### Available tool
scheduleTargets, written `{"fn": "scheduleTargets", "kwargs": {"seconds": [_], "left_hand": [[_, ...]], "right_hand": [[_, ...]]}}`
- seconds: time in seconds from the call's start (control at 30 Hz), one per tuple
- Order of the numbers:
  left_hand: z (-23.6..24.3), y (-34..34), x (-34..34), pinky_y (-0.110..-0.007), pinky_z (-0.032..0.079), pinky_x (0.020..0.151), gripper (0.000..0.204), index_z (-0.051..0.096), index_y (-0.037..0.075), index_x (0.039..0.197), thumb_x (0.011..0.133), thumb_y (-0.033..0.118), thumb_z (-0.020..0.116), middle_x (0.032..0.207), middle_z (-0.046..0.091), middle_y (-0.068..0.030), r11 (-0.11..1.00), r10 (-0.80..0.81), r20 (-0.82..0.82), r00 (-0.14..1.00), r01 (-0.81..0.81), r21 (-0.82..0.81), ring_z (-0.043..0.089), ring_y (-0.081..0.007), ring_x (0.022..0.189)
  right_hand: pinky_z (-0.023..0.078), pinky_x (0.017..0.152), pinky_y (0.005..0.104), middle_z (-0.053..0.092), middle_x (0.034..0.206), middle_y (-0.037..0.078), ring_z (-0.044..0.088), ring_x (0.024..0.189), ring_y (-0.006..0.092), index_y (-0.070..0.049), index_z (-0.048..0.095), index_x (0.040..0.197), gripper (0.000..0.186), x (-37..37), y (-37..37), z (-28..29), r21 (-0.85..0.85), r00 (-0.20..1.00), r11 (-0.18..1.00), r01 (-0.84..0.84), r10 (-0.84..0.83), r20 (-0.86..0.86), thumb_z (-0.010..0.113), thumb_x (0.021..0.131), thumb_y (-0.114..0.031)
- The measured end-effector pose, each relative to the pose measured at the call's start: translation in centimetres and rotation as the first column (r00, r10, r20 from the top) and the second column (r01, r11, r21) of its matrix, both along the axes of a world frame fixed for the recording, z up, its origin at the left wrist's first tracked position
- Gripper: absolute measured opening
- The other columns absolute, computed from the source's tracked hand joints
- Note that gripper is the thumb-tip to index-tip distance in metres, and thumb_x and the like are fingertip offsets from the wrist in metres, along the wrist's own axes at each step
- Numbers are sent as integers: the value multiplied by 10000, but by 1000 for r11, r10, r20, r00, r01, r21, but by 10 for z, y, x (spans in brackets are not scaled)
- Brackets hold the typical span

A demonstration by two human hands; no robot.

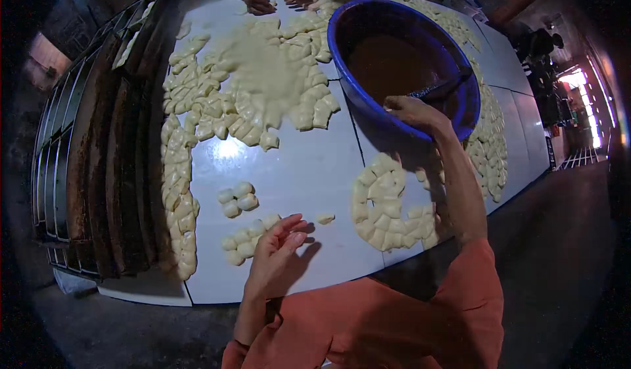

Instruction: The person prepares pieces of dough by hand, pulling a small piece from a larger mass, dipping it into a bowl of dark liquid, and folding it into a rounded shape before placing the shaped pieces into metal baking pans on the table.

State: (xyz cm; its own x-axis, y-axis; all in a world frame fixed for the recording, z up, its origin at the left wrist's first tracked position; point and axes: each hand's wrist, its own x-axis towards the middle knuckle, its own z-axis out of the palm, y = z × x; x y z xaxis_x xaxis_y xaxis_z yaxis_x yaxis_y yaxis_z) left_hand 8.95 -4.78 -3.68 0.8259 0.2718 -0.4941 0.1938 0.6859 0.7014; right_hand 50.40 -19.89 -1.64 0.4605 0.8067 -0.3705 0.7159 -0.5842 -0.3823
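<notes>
Rust-brown rectangular metal trays (98, 152) are stacked along the left side of the glossy white-panelled worktop (309, 158). At the right, a dark grey floor (559, 237) is overlooked by a brightly lit opening (578, 83).

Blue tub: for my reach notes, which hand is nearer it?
Right. The right hand is at the near edge of the blue tub; the left hand is farther, beside dough balls.

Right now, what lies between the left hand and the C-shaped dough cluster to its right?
One small, lone dough piece lies on the white tabletop between the left hand and the C-shaped dough cluster, as the head view shows.
</notes>
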Motion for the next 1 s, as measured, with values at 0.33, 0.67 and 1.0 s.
{"fn": "scheduleTargets", "kwargs": {"seconds": [0.33,0.67,1.0], "left_hand": [[4,-1,96,-363,475,986,496,501,-8,1370,1016,337,542,1333,586,-116,946,-225,165,960,175,273,594,-211,1171],[-24,6,87,-307,561,768,230,633,18,1107,955,189,647,948,688,-75,940,299,185,936,-257,-224,673,-161,841],[-42,16,78,-222,521,676,304,681,-10,1176,914,142,710,948,703,-46,926,340,188,922,-363,107,637,-90,812]], "right_hand": [[503,470,248,634,774,35,621,576,112,-86,555,1020,136,-111,39,51,390,407,358,849,30,-913,616,959,-191],[520,769,248,627,1001,17,614,924,79,-84,549,1131,258,-210,50,-8,372,380,473,799,83,-921,663,924,-188],[538,780,312,630,1038,125,649,887,222,-22,679,1086,203,-259,73,-36,789,938,510,343,-237,-255,648,885,-23]]}}
